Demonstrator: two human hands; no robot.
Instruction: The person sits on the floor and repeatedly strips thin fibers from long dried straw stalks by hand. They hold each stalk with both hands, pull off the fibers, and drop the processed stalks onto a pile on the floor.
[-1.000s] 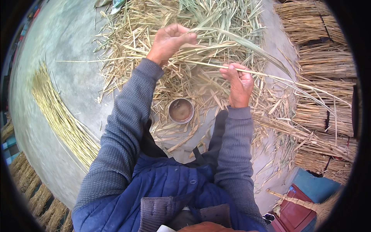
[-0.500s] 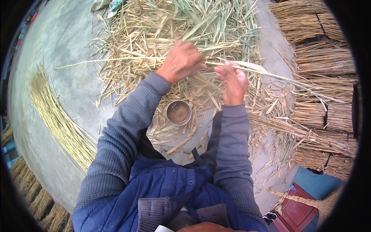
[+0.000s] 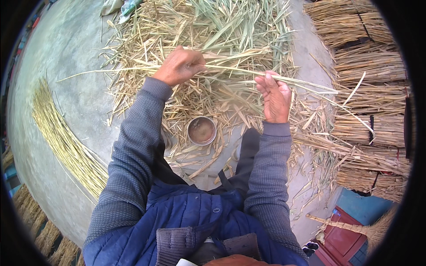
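Long pale reed stalk [image 3: 230, 69] lies crosswise, left to right, above the straw litter [image 3: 213, 26], left hand [image 3: 179, 66] fisted around it left of its middle, right hand [image 3: 275, 95] apart, fingers loosely curled at it further right, metal cup [image 3: 202, 131] nearer the body.

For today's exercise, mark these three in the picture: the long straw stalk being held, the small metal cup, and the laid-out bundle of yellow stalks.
straw stalk [image 3: 230, 69], head view, stretch between the hands.
metal cup [image 3: 202, 131], head view, its inside.
yellow stalk bundle [image 3: 57, 133], head view, middle.
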